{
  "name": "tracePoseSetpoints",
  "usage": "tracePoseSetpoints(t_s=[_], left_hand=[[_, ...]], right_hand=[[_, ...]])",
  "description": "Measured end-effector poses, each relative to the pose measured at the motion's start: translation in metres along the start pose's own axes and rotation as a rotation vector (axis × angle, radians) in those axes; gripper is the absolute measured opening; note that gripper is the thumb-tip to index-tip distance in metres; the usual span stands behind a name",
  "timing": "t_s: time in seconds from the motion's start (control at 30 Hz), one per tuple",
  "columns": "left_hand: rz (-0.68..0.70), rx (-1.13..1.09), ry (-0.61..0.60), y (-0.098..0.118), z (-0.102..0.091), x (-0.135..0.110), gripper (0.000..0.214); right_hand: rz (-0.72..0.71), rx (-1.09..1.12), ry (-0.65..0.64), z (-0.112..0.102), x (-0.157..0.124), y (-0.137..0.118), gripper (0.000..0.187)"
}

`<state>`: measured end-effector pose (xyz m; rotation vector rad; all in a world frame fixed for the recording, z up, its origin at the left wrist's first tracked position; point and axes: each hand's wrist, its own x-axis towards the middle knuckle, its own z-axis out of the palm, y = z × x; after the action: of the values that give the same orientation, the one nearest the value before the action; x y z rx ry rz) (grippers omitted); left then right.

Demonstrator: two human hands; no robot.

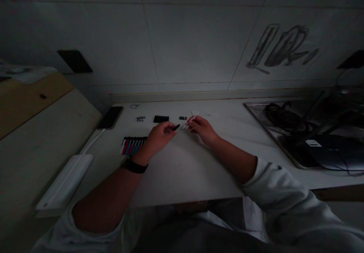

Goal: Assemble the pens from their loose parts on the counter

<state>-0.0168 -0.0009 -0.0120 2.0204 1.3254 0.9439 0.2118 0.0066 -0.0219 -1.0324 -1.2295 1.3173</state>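
Observation:
My left hand (161, 135) pinches a small black pen part (176, 127), its end pointing up and right. Across a narrow gap, my right hand (202, 128) holds a thin white rod (194, 116) that looks like a pen refill, slanted between the fingertips. Behind the hands lie small groups of parts: silvery pieces (140, 119), a row of black tube-like pieces (161, 119), a few tiny dark pieces (182, 118) and some pale, clear-looking pieces (211, 114). Partly hidden by my left wrist is a row of pens (132, 145) with black ends and red, white and blue bodies.
A phone (110, 117) and a white power strip (66, 181) with a cable lie at the left of the white counter (184, 177). A small ring (134, 106) sits near the wall. At the right, a metal-edged hob (273, 139) carries cables and dark items.

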Motion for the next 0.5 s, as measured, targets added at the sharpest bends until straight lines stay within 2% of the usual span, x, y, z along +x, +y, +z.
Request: tracePoseSetpoints(t_s=[0.1,0.2,0.27,0.37,0.5], left_hand=[[0.017,0.041,-0.001,-0.002,-0.001,0.000,0.016],[0.088,0.197,-0.026,-0.003,-0.005,-0.001,0.014],[0.137,0.280,-0.057,-0.003,-0.007,-0.003,0.014],[0.179,0.328,-0.097,-0.002,-0.007,-0.004,0.014],[0.191,0.331,-0.122,0.000,-0.005,-0.005,0.014]], right_hand=[[-0.018,-0.064,0.022,-0.004,0.005,0.003,0.041],[-0.052,-0.193,0.064,-0.022,0.015,0.001,0.033],[-0.083,-0.368,0.088,-0.039,0.022,-0.001,0.034],[-0.138,-0.743,0.183,-0.064,0.029,-0.005,0.039],[-0.102,-1.099,0.252,-0.076,0.036,-0.004,0.029]])
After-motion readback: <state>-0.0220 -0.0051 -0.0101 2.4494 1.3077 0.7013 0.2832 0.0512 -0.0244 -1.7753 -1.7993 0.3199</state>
